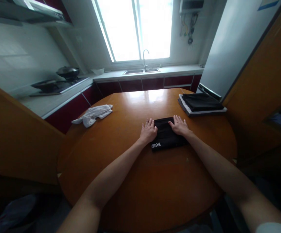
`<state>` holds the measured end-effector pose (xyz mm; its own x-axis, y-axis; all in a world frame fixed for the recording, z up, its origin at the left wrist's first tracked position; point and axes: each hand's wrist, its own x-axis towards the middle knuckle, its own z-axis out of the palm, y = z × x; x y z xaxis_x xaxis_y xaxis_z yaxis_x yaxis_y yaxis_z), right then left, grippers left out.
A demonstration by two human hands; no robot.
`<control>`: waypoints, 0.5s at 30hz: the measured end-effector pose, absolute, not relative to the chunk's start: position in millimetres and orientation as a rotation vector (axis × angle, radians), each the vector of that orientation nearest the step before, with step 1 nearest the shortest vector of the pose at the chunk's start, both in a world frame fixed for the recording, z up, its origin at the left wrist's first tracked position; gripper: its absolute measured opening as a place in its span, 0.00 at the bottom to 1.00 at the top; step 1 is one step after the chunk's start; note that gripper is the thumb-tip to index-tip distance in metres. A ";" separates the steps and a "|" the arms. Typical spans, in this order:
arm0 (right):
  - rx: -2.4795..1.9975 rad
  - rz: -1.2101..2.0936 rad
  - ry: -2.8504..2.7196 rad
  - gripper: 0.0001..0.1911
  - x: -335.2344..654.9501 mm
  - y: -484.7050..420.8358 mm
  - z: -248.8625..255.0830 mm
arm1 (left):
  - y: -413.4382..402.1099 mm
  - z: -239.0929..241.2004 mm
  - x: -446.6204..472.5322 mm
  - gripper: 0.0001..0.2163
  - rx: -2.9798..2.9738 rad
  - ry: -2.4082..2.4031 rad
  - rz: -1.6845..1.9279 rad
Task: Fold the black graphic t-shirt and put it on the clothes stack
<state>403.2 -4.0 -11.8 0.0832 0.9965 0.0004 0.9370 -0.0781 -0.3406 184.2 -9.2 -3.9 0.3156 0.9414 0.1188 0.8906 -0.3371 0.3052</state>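
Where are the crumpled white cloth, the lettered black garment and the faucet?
Crumpled white cloth (pixel 93 114): head view, middle of the cloth.
Lettered black garment (pixel 165 132): head view, middle of its top face.
Faucet (pixel 143 60): head view, upright neck.

- Black folded cloth, pressed into a compact, roughly rectangular bundle
- White lettering at its near left corner
- Lying flat on the brown desk, its near edge slightly slanted, right end farther away

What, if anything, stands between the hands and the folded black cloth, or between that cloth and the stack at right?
Nothing visible blocks either: the left hand and right hand touch the black cloth. Toward the stack, only the right hand and the tabletop intervene.
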 end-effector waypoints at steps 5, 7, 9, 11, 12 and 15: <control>-2.053 0.302 -1.677 0.29 432.7 -1.4 4.9 | -20.1 6.6 190.8 0.28 2.471 1.623 0.516; -2.082 0.318 -1.566 0.26 443.2 -2.0 14.1 | -31.0 11.2 197.7 0.28 2.559 1.493 0.513; -2.119 0.365 -1.522 0.21 447.7 -3.9 20.4 | -43.9 13.5 205.0 0.28 2.623 1.323 0.419; -2.121 0.437 -1.554 0.16 446.1 -7.0 23.2 | -56.1 13.3 210.2 0.29 2.665 1.178 0.284; -2.110 0.478 -1.580 0.15 443.9 -8.7 23.6 | -61.0 12.6 211.7 0.29 2.686 1.133 0.230; -2.064 0.576 -1.618 0.10 438.4 -12.8 23.5 | -70.0 11.1 212.0 0.29 2.744 1.091 0.151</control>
<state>438.4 -12.8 23.5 0.2239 0.9735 -0.0474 0.7843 -0.2088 -0.5842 212.0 -70.0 11.1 0.7249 0.6883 0.0261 0.6696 -0.7131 0.2078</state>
